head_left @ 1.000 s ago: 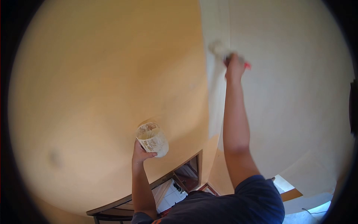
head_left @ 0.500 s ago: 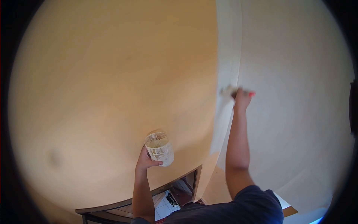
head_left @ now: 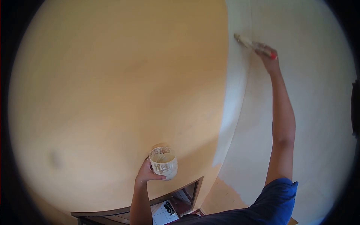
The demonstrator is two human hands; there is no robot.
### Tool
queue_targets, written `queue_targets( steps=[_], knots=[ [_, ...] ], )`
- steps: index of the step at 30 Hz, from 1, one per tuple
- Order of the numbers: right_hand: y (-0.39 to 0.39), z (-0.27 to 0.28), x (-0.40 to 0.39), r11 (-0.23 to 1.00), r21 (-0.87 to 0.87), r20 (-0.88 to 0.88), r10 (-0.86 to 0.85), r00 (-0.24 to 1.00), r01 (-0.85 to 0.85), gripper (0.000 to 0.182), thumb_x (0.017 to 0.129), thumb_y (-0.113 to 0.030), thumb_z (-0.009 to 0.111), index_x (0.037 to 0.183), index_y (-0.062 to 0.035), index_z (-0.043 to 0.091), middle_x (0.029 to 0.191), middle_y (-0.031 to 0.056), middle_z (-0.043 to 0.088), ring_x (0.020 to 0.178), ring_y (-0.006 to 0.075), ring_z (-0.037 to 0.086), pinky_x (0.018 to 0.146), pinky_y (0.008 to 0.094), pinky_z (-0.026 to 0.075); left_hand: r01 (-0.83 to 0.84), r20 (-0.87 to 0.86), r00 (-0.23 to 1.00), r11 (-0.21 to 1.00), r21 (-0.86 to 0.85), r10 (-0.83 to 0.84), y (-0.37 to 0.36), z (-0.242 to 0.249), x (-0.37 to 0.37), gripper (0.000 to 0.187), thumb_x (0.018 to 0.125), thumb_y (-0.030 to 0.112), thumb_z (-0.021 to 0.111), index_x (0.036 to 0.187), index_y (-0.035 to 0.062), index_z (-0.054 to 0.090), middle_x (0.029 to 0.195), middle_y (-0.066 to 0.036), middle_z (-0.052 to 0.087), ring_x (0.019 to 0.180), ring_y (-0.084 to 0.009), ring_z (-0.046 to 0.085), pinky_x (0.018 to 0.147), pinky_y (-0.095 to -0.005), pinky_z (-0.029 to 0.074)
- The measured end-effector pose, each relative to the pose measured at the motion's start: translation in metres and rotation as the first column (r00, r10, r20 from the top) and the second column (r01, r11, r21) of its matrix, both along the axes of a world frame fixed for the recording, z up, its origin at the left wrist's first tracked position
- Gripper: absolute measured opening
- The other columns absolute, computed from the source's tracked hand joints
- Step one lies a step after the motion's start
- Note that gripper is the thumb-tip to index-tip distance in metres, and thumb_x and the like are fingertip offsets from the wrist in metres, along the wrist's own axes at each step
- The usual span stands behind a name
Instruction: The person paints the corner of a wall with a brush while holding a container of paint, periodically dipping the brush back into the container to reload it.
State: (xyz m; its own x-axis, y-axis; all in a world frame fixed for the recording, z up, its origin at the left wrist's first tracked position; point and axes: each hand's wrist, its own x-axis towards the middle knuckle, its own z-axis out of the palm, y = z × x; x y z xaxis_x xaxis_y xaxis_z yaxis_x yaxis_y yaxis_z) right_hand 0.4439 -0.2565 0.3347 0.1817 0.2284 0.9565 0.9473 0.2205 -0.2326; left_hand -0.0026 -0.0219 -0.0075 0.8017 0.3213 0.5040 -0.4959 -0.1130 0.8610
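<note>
My right hand, fingers closed, grips a paintbrush with a red handle end, raised high at the wall corner. The bristle tip rests against a pale painted strip that runs down beside the corner. Lower down, my left hand is wrapped around a clear plastic container smeared with white paint. Its open top faces me, and some paint shows inside.
A yellow-beige wall fills the left, and a whitish wall stands on the right. Below are a dark-framed opening, a dark railing and a white tiled floor with dark items on it.
My right hand has carried the paintbrush upward and to the right along the corner, and the arm is straighter. The container in my left hand sits slightly lower in view.
</note>
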Motion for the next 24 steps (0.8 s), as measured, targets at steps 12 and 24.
queue_targets(
  steps=[12,24],
  knots=[
    [-0.021,-0.102,-0.026,0.734,-0.675,-0.161,-0.052,0.986,-0.071,0.024,0.067,0.000,0.071,0.090,-0.0022,0.069,0.088,0.0065,0.068,0.086,0.0121,0.061,0.081,0.0271,0.048,-0.017,-0.016,1.000,1.000,0.013,0.017,0.004,-0.002,-0.001,0.094,0.043,0.009,0.086,0.126,-0.0001,0.042,0.117,-0.010,0.056,0.110,-0.0216,0.054,0.094,-0.0370,0.042],
    [-0.019,0.122,-0.051,0.996,0.086,0.180,-0.024,0.983,0.009,0.022,0.078,-0.010,0.066,0.099,-0.0037,0.067,0.099,0.0023,0.066,0.093,0.0112,0.058,0.086,0.0252,0.044,-0.027,-0.029,0.999,0.999,0.029,0.028,0.002,0.001,-0.003,0.097,0.044,0.013,0.088,0.127,0.0001,0.040,0.118,-0.011,0.055,0.111,-0.0221,0.053,0.094,-0.0378,0.043]
  ],
)
